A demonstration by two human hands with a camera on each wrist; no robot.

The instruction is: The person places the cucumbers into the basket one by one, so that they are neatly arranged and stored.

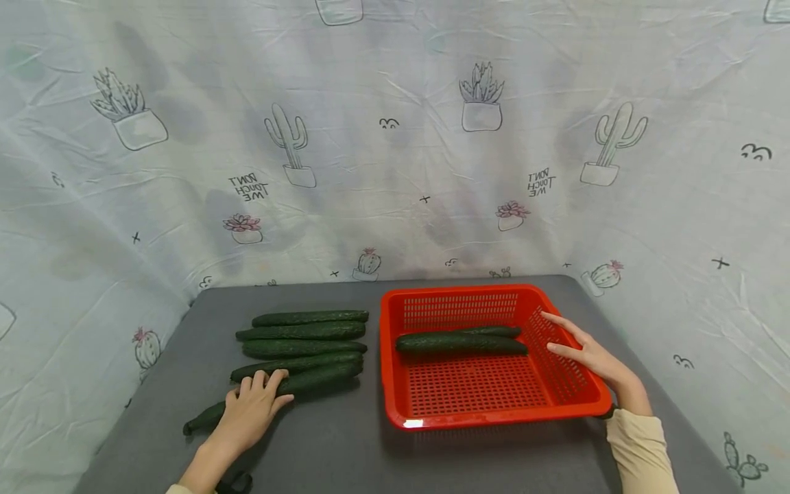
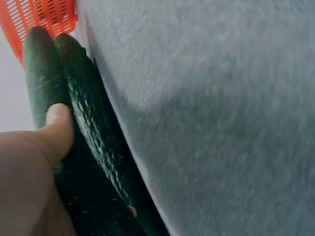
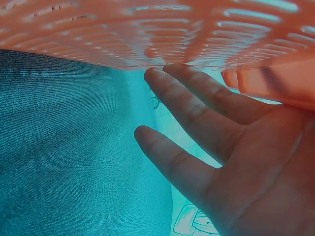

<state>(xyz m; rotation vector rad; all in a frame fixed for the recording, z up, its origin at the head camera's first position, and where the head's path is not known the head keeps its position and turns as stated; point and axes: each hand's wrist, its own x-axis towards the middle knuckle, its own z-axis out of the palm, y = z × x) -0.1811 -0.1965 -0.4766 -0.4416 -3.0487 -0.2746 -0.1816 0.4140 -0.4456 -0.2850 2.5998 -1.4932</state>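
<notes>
Protruding at the bottom edge, a black strap [image 1: 236, 484] beside the left forearm is mostly cut off, and only a corner of the left sleeve [image 1: 177, 489] is shown. On the grey table [image 1: 321, 446], the nearest cucumber [image 1: 328, 377] is set aslant, its middle hidden by the left hand [image 1: 249, 408], by which it is gripped from above; in the left wrist view the thumb is laid on it, while just a sliver of fingertip is seen opposite. Across to the right, beyond a cream right sleeve [image 1: 642, 449], the right hand [image 1: 591, 358] is held at the right wall of the red basket [image 1: 494, 417], two digits reaching over the rim, the other three stretched out and spread outside; whether the wall is squeezed between them cannot be told. Within the basket, the rear cucumber [image 1: 498, 331] is partly covered by the front cucumber [image 1: 459, 344]. On the left, four more cucumbers [image 1: 305, 348] are laid roughly parallel, the closest partly hidden by the left fingers. Behind everything, a white cloth [image 1: 370, 182] printed with potted plants is hung, its lettering reversed and some drawings cut off.
</notes>
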